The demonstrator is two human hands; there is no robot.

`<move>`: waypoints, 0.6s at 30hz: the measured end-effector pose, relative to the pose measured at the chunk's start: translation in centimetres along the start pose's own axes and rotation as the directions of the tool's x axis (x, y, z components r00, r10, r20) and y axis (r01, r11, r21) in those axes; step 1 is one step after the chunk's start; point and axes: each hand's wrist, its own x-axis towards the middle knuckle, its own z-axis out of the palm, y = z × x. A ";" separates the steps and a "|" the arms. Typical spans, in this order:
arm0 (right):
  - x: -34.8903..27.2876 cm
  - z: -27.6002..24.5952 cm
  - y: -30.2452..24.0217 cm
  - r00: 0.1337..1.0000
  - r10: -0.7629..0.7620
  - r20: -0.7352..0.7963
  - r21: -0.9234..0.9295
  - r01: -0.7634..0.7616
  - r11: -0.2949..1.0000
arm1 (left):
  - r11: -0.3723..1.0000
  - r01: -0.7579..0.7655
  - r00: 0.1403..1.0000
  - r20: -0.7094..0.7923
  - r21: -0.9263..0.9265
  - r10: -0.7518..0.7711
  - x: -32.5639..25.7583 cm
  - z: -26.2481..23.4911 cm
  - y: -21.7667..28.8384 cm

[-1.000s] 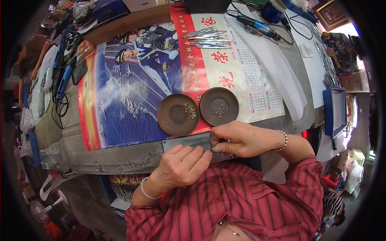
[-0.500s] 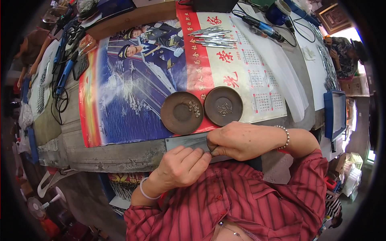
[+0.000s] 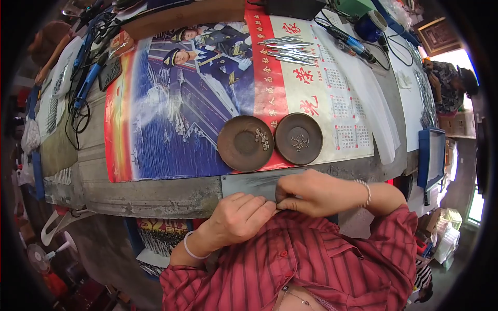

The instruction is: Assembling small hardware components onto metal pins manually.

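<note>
My left hand is closed at the table's near edge, its fingertips meeting those of my right hand. The right hand is also closed, thumb and fingers pinched together. Whatever lies between the fingers is hidden or too small to make out. Under and behind both hands is a grey metal plate on the table edge. Just beyond it stand two round brown dishes: the left dish holds several small round metal pieces, and the right dish holds thin small metal bits.
A glossy printed poster covers the tabletop. At its far side lies a pile of slim silvery metal strips. Blue handheld tools with cords lie left, another blue tool far right. A blue tray hangs at the right edge.
The dishes and table appear shifted slightly right in the picture as the view moved. My right hand sits a little lower and farther right, still pinched close to the left.
</note>
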 end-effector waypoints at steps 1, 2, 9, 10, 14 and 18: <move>-0.5 1.1 0.0 0.992 -0.072 -0.103 -0.148 0.056 0.987 | 1.000 0.006 1.000 -0.003 0.001 -0.006 -0.2 0.0 0.0; -0.7 2.0 -0.1 0.992 -0.072 -0.099 -0.148 0.057 0.987 | 0.999 0.033 0.999 -0.007 -0.044 -0.033 -0.4 0.0 -0.3; 1.2 3.1 1.7 0.861 -0.428 -0.275 -0.601 0.194 0.776 | 0.977 0.202 0.973 -0.125 0.066 -0.193 -0.9 0.9 -0.5; 1.3 2.4 1.8 0.906 -0.337 -0.258 -0.476 0.184 0.860 | 0.976 0.206 0.972 -0.128 0.068 -0.196 -1.3 1.2 -0.5; 1.9 2.0 2.6 0.940 -0.231 -0.253 -0.104 0.211 0.972 | 0.966 0.196 0.974 -0.146 0.166 -0.173 -2.2 1.9 -0.1; 2.6 2.2 3.3 0.982 0.187 -0.007 0.467 -0.162 0.870 | 0.948 0.144 0.988 -0.094 0.283 -0.122 -2.6 1.1 0.7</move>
